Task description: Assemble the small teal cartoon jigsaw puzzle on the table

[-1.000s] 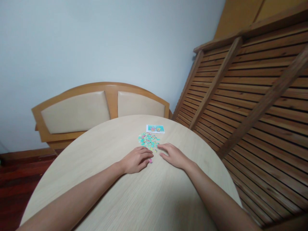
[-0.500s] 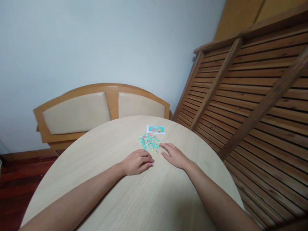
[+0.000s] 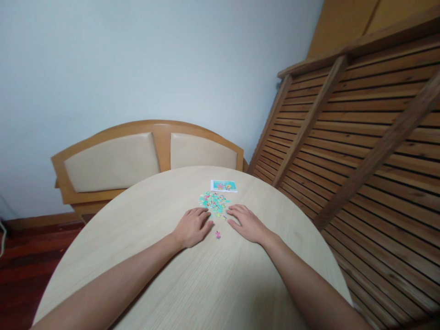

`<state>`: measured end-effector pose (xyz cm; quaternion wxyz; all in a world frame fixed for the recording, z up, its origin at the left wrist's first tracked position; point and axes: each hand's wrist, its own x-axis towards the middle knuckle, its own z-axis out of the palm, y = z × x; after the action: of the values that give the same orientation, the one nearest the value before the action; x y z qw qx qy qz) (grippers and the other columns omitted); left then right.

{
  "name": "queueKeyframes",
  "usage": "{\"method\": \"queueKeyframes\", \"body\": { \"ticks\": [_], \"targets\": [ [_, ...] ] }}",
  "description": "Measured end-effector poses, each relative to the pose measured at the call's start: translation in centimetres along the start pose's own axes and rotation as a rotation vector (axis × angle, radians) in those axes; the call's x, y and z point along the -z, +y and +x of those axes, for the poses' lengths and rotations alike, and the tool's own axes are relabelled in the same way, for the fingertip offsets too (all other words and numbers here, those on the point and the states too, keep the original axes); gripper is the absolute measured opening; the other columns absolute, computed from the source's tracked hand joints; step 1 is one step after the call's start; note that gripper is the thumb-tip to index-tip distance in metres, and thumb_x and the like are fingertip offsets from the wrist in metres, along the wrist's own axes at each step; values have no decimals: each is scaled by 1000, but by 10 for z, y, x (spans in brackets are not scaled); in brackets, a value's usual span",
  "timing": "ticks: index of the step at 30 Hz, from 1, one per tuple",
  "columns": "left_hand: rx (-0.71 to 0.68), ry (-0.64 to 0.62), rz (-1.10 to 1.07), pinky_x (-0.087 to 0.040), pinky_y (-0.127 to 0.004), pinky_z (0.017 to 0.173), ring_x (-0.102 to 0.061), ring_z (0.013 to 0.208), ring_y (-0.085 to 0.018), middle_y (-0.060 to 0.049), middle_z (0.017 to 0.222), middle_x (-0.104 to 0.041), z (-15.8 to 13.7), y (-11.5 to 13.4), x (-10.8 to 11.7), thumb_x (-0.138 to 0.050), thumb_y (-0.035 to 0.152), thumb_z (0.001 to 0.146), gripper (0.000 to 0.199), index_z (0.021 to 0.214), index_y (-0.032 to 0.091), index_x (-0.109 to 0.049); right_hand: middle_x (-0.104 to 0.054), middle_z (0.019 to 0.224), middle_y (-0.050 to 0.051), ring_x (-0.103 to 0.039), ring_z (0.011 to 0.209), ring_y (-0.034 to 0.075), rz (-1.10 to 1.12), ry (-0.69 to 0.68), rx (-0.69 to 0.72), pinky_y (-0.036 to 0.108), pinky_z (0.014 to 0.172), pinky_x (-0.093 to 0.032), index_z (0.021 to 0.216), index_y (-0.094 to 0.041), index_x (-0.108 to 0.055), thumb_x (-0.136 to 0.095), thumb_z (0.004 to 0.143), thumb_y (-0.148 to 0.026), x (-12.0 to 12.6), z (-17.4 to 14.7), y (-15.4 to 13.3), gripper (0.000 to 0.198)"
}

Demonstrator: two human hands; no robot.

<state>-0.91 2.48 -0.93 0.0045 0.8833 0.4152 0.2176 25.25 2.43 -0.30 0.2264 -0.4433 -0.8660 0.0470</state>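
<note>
A heap of small jigsaw puzzle pieces (image 3: 213, 201), mostly turquoise with bits of pink, yellow and white, lies on the round table. My left hand (image 3: 193, 226) rests at the near left edge of the heap, its fingers stretched toward the pieces and its thumb apart. To the right of the heap, my right hand (image 3: 248, 223) lies with fingers spread and fingertips close to the outermost pieces. Neither hand holds anything I can see. One pink puzzle piece (image 3: 217, 234) sits by itself on the tabletop between the hands, nearer to me.
Behind the heap lies a turquoise picture card (image 3: 224, 185) with cartoon figures. The pale round wooden table (image 3: 178, 293) fills the foreground. Beyond it stands a bench with padded back panels (image 3: 113, 162) against the wall, and a slatted wooden panel (image 3: 343, 151) leans at the right.
My left hand has let go of the pink puzzle piece and moved up and left to the heap's edge. The right hand stays nearly in place.
</note>
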Motion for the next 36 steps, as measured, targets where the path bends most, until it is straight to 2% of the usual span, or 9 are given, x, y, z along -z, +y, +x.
{"method": "queueKeyframes", "body": {
  "ticks": [3, 6, 8, 13, 17, 22, 27, 32, 36],
  "targets": [
    [-17, -15, -6, -38, -47, 113, -49, 134, -29, -14, 143, -54, 3, -1, 1, -43, 42, 101, 46, 135, 15, -57, -58, 139, 11, -47, 132, 26, 5, 22, -12, 45, 112, -38, 132, -21, -60, -49, 98, -41, -2, 2, 1, 41],
    [-85, -93, -21, -31, -48, 118, -37, 143, -29, -13, 154, -42, 6, -3, 0, -43, 44, 101, 55, 147, 14, -45, -50, 148, 10, -41, 139, 26, 24, -2, -14, 46, 115, -34, 144, -22, -49, -46, 99, -44, -6, 5, 0, 50],
    [-89, -132, -27, -30, -49, 118, -35, 144, -30, -13, 155, -40, 8, -4, -2, -41, 45, 101, 57, 149, 14, -42, -45, 153, 8, -36, 143, 27, 29, -38, -19, 47, 117, -31, 149, -23, -43, -43, 100, -47, -9, 8, -2, 54],
    [-102, -103, -45, -31, -49, 117, -40, 141, -30, -15, 151, -45, 7, -5, -3, -43, 47, 101, 55, 144, 14, -47, -42, 155, 9, -36, 142, 28, 39, -59, -36, 47, 117, -30, 152, -22, -37, -40, 100, -50, -12, 16, 0, 59],
    [-235, -58, -110, -35, -48, 114, -45, 135, -29, -13, 146, -51, 7, -2, 4, -46, 42, 100, 48, 142, 19, -49, -47, 150, 14, -40, 138, 27, 51, -42, -70, 45, 113, -34, 152, -17, -35, -39, 100, -42, -11, 37, 13, 58],
    [-360, -54, -224, -44, -39, 104, -56, 117, -24, -11, 125, -63, 7, 4, 17, -48, 32, 98, 32, 126, 20, -60, -43, 153, 14, -38, 140, 28, 27, -85, -115, 45, 115, -31, 153, -15, -35, -37, 99, -34, -15, 78, 26, 57],
    [-397, -60, -289, -47, -36, 97, -60, 104, -22, -9, 109, -66, 5, 5, 21, -51, 29, 95, 24, 110, 20, -66, -44, 153, 13, -37, 141, 28, -13, -135, -150, 46, 115, -30, 153, -15, -34, -35, 99, -33, -22, 101, 25, 56],
    [-412, -78, -295, -46, -36, 96, -62, 102, -22, -8, 106, -68, 4, 3, 20, -51, 26, 94, 22, 107, 20, -67, -53, 146, 12, -45, 135, 30, -60, -98, -231, 49, 110, -35, 151, -19, -38, -34, 101, -33, -18, 91, 35, 52],
    [-435, -102, -290, -45, -35, 95, -63, 100, -21, -7, 104, -70, 4, 3, 19, -52, 24, 93, 21, 104, 21, -69, -56, 142, 16, -52, 128, 28, -107, -60, -288, 43, 108, -39, 145, -12, -45, -38, 97, -25, -5, 65, 48, 50]
  ]
}}
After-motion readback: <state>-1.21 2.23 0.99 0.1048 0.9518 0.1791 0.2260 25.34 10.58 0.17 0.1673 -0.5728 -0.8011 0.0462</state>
